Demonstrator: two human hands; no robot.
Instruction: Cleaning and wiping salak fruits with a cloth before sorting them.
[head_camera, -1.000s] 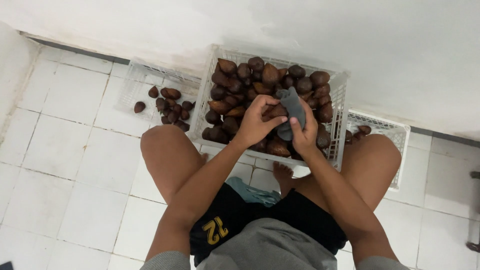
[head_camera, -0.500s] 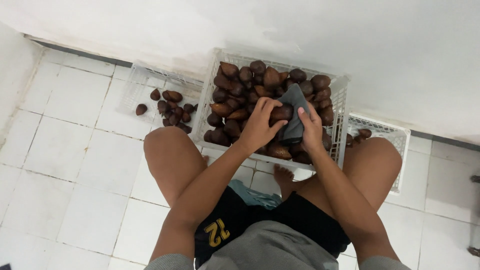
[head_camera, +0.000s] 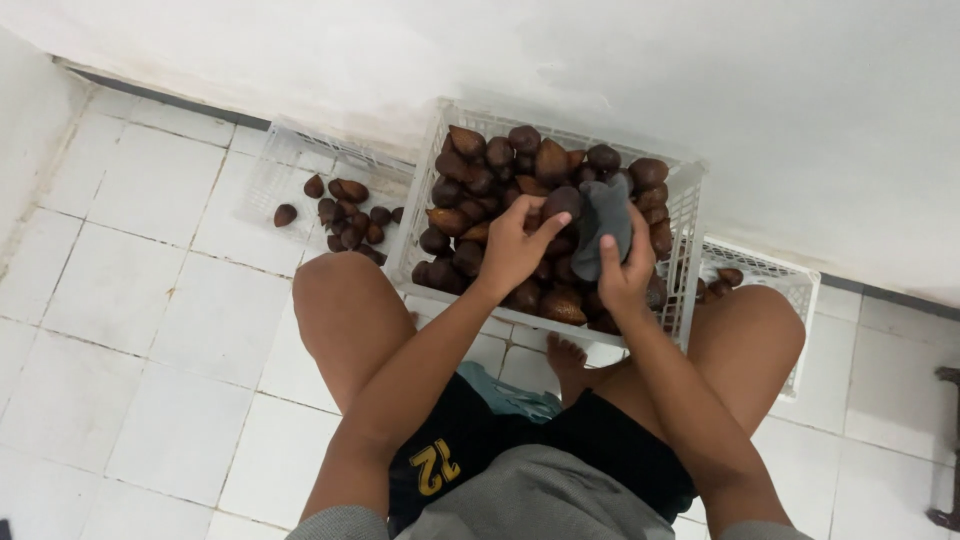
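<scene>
Just above the frame's centre, over the full white crate, our left hand pinches one brown fruit by its sides so its skin stays exposed to the grey cloth bunched in our closed right hand.

Scene evenly lit by soft, diffuse light; no glare seen. Faint shadows cast under the legs onto the white floor tiles. Focus kept fairly sharp; slight wide-angle bending noted at edges.
</scene>
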